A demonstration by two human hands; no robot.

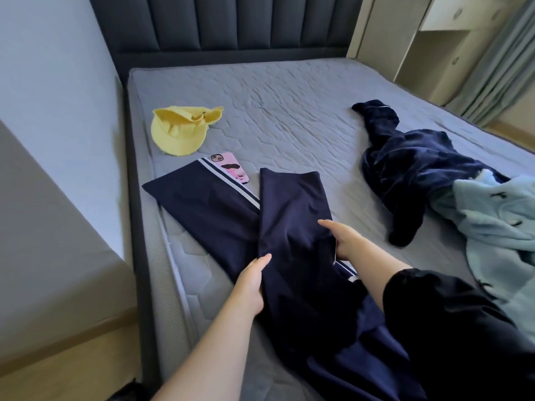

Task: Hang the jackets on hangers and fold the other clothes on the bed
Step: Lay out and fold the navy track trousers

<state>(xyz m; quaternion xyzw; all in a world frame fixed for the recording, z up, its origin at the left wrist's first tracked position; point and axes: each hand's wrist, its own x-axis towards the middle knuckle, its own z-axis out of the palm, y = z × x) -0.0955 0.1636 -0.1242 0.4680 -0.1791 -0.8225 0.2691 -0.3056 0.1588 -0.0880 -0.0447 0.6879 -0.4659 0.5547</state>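
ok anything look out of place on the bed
A pink phone lies among the clothes, tight against the striped edge of the navy trousers. It isn't laundry, and it might get dragged or folded in when that leg is moved.

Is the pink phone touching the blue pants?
Touching. Head view: the striped edge of the pants lies against the phone, no gap between.

The trousers point(292, 204) are smooth navy cloth with a faint sheen and flat white stripes. The bed point(289, 111) has a matt grey quilted cover, and its headboard point(225, 21) is padded dark fabric. The yellow garment point(179, 134) looks like soft matt cotton. The phone case point(230, 167) is glossy pink plastic. The velvet garment point(414, 166) is plush and shiny, the fleece point(498, 224) fuzzy. The floor point(72, 360) is pale wood.
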